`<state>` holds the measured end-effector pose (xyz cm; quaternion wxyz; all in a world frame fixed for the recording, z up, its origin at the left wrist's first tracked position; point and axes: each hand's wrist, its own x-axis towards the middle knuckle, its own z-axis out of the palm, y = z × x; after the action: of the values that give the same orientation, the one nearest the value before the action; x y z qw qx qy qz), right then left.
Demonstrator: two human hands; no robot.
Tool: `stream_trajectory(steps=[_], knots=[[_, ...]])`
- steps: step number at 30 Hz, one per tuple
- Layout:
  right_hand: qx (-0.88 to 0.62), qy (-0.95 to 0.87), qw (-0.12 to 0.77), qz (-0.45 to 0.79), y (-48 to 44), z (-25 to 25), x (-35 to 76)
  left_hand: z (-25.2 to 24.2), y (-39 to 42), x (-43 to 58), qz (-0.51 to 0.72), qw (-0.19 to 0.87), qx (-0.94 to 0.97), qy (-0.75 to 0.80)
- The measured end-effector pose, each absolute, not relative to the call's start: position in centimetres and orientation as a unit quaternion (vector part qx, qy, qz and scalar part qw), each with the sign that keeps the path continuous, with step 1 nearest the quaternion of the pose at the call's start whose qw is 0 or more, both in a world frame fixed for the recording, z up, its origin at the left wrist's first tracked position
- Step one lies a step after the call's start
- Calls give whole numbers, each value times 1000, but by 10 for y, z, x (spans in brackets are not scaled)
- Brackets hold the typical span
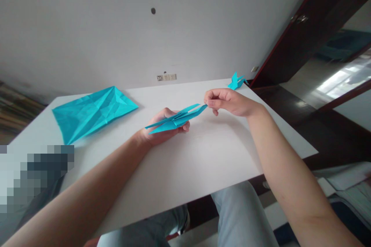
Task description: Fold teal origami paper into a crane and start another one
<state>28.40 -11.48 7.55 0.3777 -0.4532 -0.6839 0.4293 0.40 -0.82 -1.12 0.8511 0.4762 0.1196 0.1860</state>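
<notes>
Two hands work one folded paper piece [174, 120] above the white table [203, 150]: the left hand [165, 127] cradles its body, the right hand [226, 101] pinches a narrow tip, seemingly mid-fold; next likely calls for a gentle, steady pull

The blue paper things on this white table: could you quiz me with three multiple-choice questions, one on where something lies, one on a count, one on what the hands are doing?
1. Where is the small finished paper figure?
A. far right corner of the table
B. in the lap
C. on the floor

2. How many blue paper pieces show?
A. one
B. three
C. five

3. How is the folded piece held?
A. lying untouched
B. by both hands
C. by one hand

Answers:
1 A: the small figure sits at the table corner.
2 B: figure, creased sheet, folded piece.
3 B: left hand cradles it, right hand pinches its tip.
</notes>
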Motion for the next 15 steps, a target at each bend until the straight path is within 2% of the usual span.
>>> stream_trajectory(steps=[15], knots=[[-431,-673,409,440,-109,64,291,-8,-15,7,184,843,494,108]])
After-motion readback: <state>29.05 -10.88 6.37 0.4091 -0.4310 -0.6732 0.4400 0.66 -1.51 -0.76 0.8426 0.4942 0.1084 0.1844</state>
